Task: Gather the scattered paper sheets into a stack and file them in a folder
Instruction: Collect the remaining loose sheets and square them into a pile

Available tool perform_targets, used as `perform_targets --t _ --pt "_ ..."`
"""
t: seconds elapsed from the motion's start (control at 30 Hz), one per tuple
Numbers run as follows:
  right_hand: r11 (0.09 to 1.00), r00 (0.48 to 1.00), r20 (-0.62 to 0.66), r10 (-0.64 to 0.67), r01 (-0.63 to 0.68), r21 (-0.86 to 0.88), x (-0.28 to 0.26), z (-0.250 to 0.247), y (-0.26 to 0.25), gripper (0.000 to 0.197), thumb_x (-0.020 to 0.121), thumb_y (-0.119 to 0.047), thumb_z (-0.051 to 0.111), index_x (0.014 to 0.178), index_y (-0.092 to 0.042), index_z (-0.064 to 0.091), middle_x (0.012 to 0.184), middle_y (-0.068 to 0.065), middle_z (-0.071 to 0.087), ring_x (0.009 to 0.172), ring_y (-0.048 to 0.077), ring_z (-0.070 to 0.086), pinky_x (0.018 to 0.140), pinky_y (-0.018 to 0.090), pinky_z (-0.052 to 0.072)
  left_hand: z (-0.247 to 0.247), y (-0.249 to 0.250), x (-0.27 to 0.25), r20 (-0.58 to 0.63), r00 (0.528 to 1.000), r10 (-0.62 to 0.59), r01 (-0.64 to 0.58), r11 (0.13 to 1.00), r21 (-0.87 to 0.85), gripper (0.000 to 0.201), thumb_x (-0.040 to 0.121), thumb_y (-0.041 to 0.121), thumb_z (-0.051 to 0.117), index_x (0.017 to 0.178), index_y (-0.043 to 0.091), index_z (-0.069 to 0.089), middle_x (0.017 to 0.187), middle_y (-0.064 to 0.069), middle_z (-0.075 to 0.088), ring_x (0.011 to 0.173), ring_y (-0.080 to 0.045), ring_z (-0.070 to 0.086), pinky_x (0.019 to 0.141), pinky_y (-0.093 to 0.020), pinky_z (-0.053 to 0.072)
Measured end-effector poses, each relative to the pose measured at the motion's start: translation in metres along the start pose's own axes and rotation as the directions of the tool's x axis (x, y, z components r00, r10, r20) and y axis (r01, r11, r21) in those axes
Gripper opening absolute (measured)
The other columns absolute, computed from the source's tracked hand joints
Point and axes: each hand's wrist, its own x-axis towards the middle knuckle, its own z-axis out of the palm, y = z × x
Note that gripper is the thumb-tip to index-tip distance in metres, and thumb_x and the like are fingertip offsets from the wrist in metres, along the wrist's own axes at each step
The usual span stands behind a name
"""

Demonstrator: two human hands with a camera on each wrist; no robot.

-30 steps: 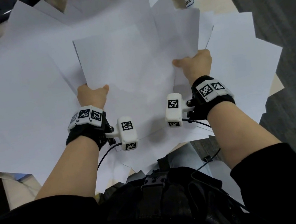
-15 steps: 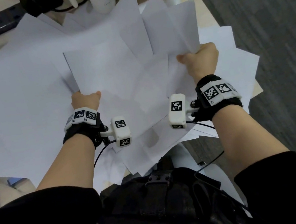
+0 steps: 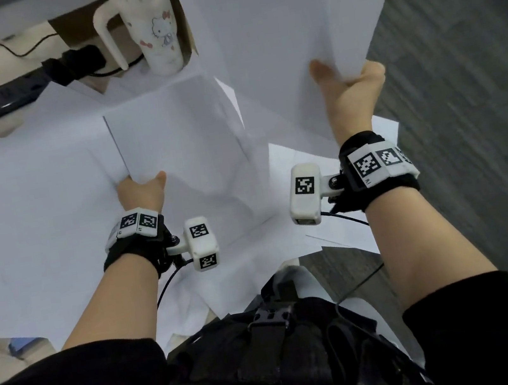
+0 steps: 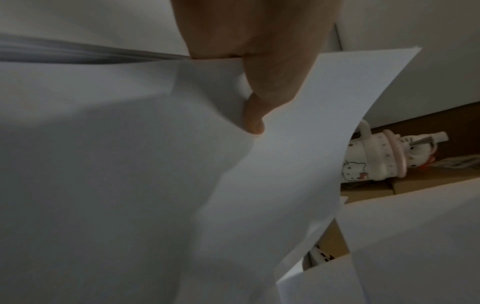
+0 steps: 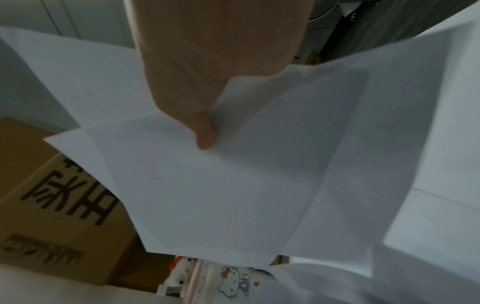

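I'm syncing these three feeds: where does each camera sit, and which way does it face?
Head: on the head, looking down at both hands, left hand and right hand, forearms, scattered sheets.
Left wrist: along the left thumb pinching paper.
Right wrist: along the right thumb on raised sheets.
Shared: all three show the cartoon-cat tumbler.

**Fingers under paper, edges cut off**

The left hand shows only its back and thumb in the head view; its fingers lie hidden beneath the sheets. The right hand shows a thumb on the lifted sheets, its fingers behind them. Those sheets run past the top edge. The mug is cut off at the top and partly screened by paper. The table is almost wholly covered. In the left wrist view a sheaf's edge is blurred. The box print is partly hidden.
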Motion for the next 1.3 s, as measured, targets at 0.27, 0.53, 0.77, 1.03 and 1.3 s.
perform_targets --t 0.27,0.53,0.77,1.03,1.3 --pt "0.988 0.988 0.016 -0.153 0.153 -0.01 -0.002 0.002 -0.026 0.049 0.073 -0.015 0.069 0.051 -0.028 0.028 0.052 -0.013 0.026 0.055 0.011 0.024 0.052 0.026 0.02 -0.014 0.03 -0.01 -0.027 0.985 0.172 -0.174 0.976 -0.13 0.023 0.076 0.011 0.071 0.093 -0.004 0.069 0.092 -0.017 0.069 0.078 -0.021 0.063 0.073 -0.031 0.051" --pt "0.891 0.987 0.03 -0.161 0.158 -0.425 0.001 -0.008 -0.03 0.013 0.08 -0.013 0.064 0.075 -0.004 0.071 0.066 0.011 0.058 0.063 0.022 0.049 0.059 0.023 0.031 -0.029 0.087 -0.023 0.059 0.759 0.648 -0.647 0.761 -0.034 0.024 0.083 0.006 0.065 0.065 -0.009 0.06 0.053 -0.012 0.047 0.054 -0.008 0.03 0.05 -0.016 0.028" --pt "0.883 0.967 0.244 -0.08 0.182 -0.432 0.005 -0.018 -0.042 0.018 0.076 -0.008 0.067 0.063 0.003 0.061 0.064 0.012 0.059 0.062 0.02 0.05 0.054 0.026 0.033 -0.023 0.13 -0.018 0.249 0.419 0.873 -0.904 0.428 0.019 0.016 0.086 0.008 0.061 0.092 0.0 0.073 0.109 -0.015 0.067 0.093 -0.02 0.062 0.087 -0.015 0.044" --pt "0.896 0.884 0.465 0.041 0.174 -0.409 0.002 -0.018 -0.044 0.042 0.078 -0.008 0.072 0.048 -0.011 0.042 0.06 0.004 0.04 0.051 0.005 0.033 0.049 0.024 0.026 -0.002 0.146 -0.02 0.445 0.335 0.83 -0.928 0.373 0.003 0.013 0.083 0.009 0.066 0.091 0.011 0.076 0.142 -0.013 0.044 0.133 -0.031 0.04 0.108 -0.041 0.035" --pt "0.929 0.86 0.506 0.06 0.137 -0.343 0.0 -0.019 -0.043 0.054 0.074 -0.01 0.071 0.045 -0.019 0.027 0.045 -0.014 0.026 0.045 0.004 0.021 0.046 0.024 0.017 -0.003 0.151 -0.027 0.426 0.374 0.824 -0.912 0.411 0.006 0.018 0.079 0.021 0.065 0.089 0.012 0.076 0.094 -0.016 0.068 0.091 -0.034 0.059 0.09 -0.052 0.044"
